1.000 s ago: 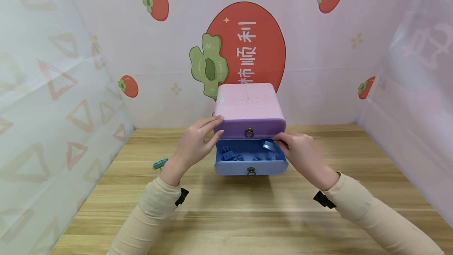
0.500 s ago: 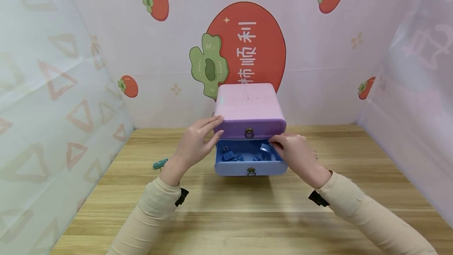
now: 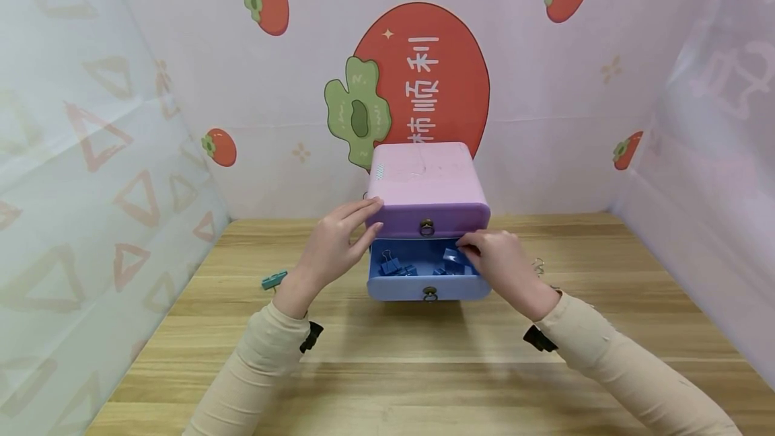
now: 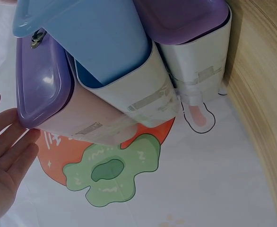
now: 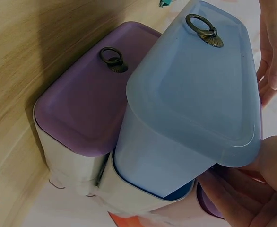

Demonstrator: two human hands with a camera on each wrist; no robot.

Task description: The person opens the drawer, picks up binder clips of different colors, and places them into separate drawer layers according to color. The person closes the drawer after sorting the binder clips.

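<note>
In the head view a stacked drawer unit has a pink top, a closed purple drawer (image 3: 396,219) and, below it, a pulled-out blue drawer (image 3: 399,288). Several blue binder clips (image 3: 389,264) lie inside that blue drawer. My right hand (image 3: 505,264) reaches over its right side and pinches a blue binder clip (image 3: 452,256) by the fingertips. In the right wrist view the drawer wall hides this clip and the fingertips. My left hand (image 3: 333,241) rests at the unit's left front corner, fingers extended against the purple drawer's edge, holding nothing.
A teal binder clip (image 3: 274,280) lies on the wooden table (image 3: 387,382) at the left. Wire clip handles (image 3: 538,266) show beyond my right wrist. Another purple drawer (image 5: 89,94) sits closed at the bottom. A fabric backdrop (image 3: 545,153) stands behind the unit.
My right hand has shifted a little to the left over the blue drawer, carrying the blue binder clip with it. Clip handles at the right came into sight. My left hand stayed put.
</note>
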